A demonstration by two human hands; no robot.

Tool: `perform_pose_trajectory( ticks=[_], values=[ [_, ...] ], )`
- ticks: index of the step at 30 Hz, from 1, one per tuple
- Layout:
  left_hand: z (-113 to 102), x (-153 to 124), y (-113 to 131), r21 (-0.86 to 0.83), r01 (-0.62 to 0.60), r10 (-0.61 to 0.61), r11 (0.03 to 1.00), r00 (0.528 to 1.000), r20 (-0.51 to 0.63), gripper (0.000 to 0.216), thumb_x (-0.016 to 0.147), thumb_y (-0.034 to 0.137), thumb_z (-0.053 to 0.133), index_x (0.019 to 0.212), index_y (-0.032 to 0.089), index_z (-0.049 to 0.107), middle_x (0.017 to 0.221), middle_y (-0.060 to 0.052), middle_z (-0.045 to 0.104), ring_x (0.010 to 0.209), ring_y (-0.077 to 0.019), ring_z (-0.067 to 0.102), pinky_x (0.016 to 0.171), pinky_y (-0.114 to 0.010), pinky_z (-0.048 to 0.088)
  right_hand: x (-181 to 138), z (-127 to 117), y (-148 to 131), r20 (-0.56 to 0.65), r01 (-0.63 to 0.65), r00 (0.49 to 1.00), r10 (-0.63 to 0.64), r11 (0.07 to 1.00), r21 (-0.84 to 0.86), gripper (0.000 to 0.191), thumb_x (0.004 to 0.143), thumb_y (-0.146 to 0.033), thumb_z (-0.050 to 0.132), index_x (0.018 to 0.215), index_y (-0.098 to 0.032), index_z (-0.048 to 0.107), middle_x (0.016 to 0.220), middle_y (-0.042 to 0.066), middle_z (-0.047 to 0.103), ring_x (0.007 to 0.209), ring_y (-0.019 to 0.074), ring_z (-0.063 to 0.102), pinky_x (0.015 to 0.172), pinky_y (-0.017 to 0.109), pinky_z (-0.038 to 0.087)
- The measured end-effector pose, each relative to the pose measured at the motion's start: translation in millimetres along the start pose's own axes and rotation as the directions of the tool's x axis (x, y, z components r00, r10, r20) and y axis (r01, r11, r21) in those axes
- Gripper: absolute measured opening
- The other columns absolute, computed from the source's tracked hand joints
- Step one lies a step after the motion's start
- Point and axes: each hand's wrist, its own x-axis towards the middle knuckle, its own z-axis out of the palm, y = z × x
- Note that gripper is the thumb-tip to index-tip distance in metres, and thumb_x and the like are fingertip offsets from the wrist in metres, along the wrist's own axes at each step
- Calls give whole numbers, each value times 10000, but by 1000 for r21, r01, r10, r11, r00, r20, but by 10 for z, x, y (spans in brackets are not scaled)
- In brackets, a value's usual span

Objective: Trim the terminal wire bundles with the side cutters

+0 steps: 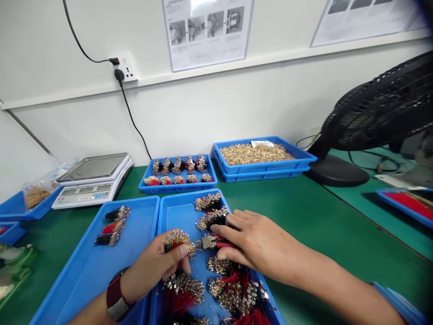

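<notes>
My left hand (158,257) is closed round a bundle of wires with metal terminals (179,240), held above the right-hand blue tray (179,208). In my right hand (252,239) is a pair of cutting pliers (207,243) with red handles, its jaws pointing left and close to the bundle's terminal ends. Whether the jaw tips touch a terminal I cannot tell. Below and around my hands, several more bundles (185,286) of red and black wires with metal ends lie in that tray. The left blue tray (84,271) carries a few black, red and green bundles (113,225).
Behind stand a blue tray of sorted bundles (178,188) and stacked trays with loose brass-coloured parts (255,154). A digital scale (91,174) is at the left, beside a tray with a plastic bag (35,196). A black fan (338,169) stands at the right on the green table (304,212).
</notes>
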Motion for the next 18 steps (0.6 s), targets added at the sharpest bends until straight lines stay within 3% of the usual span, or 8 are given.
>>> perform_pose_trajectory(
  ticks=[18],
  values=[
    [-16, -1, 0, 13, 7, -7, 1000, 1000, -20, 448, 884, 588, 690, 836, 147, 626, 685, -6, 692, 471, -54, 323, 452, -226, 199, -14, -44, -36, 96, -9, 995, 6, 999, 32, 450, 1058, -575, 391, 1110, -218, 659, 803, 34, 583, 668, 199, 523, 601, 329, 297]
  ],
)
